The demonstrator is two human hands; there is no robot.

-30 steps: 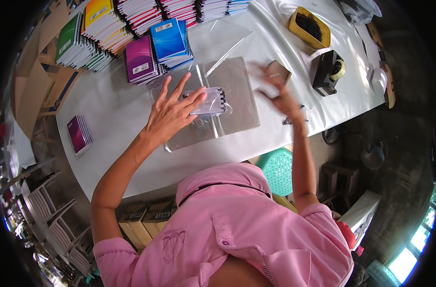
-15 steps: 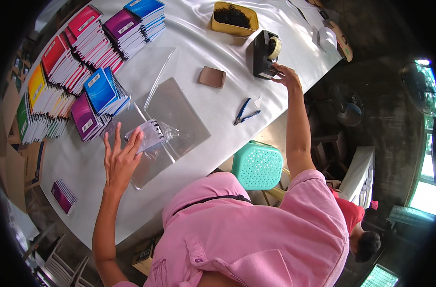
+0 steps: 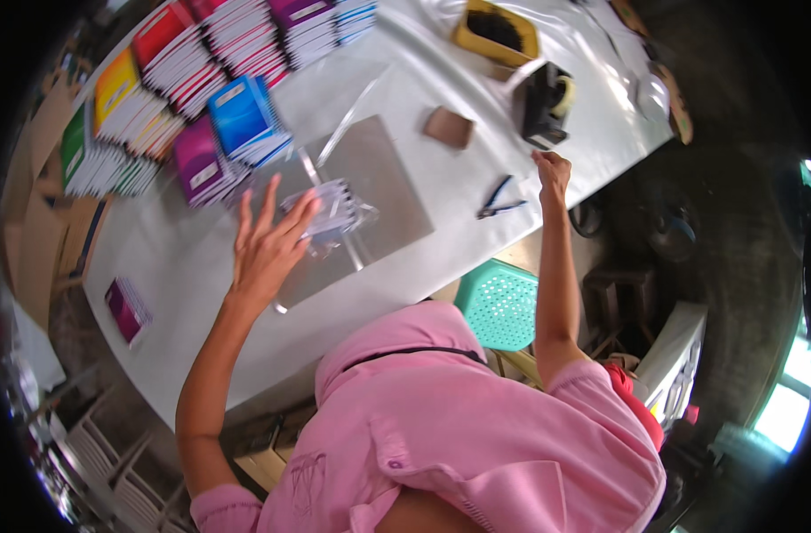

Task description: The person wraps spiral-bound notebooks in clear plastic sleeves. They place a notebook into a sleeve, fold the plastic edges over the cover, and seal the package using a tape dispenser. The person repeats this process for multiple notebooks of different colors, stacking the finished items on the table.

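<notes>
My left hand has its fingers spread, with the fingertips on a small spiral-bound notebook pack in crinkled clear plastic. The pack rests on a flat greyish board, with a pale strip showing beyond it. At the near end of a black tape dispenser, my right hand is closed in a pinch, just apart from it. A roll of tape sits in the dispenser. Whatever the pinched fingertips hold is too small to make out.
Stacked spiral notebooks in several colours fill the far left. One purple notebook stack stands by the left edge. Blue-handled cutters, a brown block and a yellow tub of dark pieces lie around. A green stool stands below.
My right hand has drawn off the tape dispenser toward me and closed into a pinch. My left hand stays at the notebook pack. The whole view has shifted and turned a little.
</notes>
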